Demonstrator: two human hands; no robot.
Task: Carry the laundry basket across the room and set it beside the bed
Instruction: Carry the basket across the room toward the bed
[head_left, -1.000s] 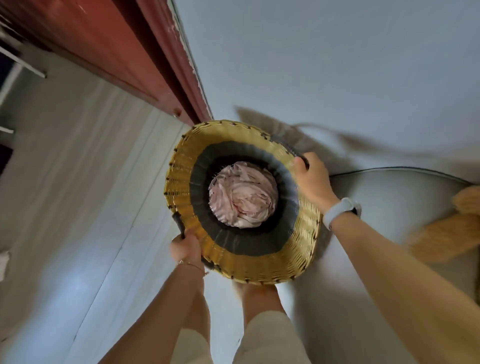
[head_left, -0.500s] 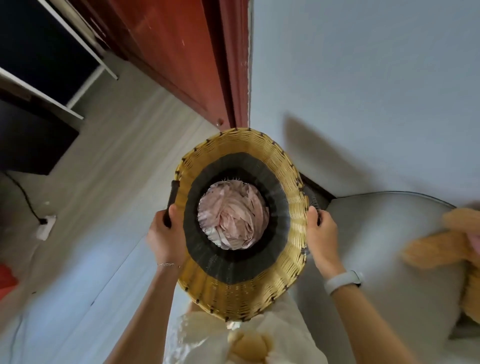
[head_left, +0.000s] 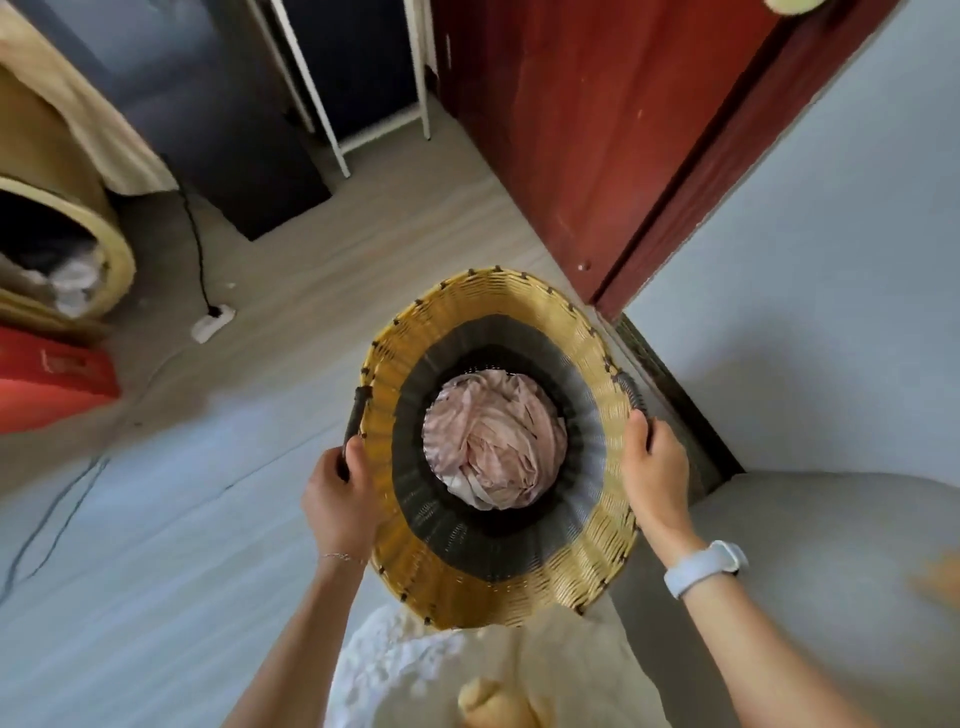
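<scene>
A round woven laundry basket (head_left: 498, 587), yellow at the rim and dark grey lower down, is held up in front of me, seen from above. Crumpled pale pink laundry (head_left: 493, 441) lies at its bottom. My left hand (head_left: 340, 499) grips the dark handle on the basket's left side. My right hand (head_left: 652, 473), with a white watch on the wrist, grips the handle on the right side. A grey padded surface (head_left: 810, 561), possibly the bed, lies at the lower right.
A red-brown wooden door (head_left: 597, 114) stands ahead beside a pale wall (head_left: 831, 270). On the left are a red box (head_left: 52, 374), a beige tunnel-shaped item (head_left: 67, 218), a black cable with a white plug (head_left: 210, 322), and a dark cabinet (head_left: 234, 130).
The view has swung left and up, bringing the door, cabinet and left-side clutter into sight. The basket stays held in both hands and sits slightly lower right in view.
</scene>
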